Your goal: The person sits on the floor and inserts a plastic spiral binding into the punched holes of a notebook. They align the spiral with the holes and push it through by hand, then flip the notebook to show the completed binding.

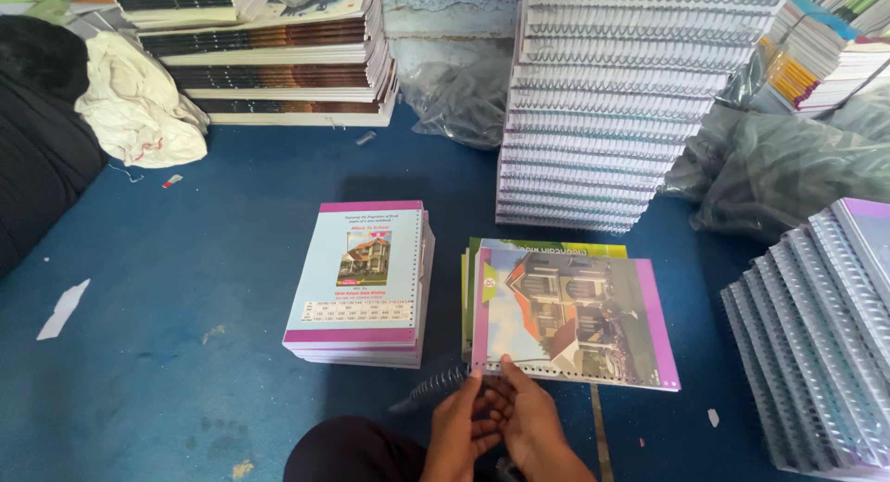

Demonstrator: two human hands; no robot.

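Both hands meet at the near edge of a notebook (575, 320) lying on the blue floor (185, 287). Left hand (461, 426) and right hand (533, 417) pinch its punched edge beside a wire coil (431, 386).

Both hands met at the punched near edge of a notebook with a house picture (570, 315) on the blue floor (185, 287). The left hand (457, 428) touched its near corner, close to a wire spiral (431, 386); the right hand (530, 417) pressed the edge. A purple-edged stack (360, 280) lay just left, and a tall pile of spiral-bound books (603, 111) stood behind.
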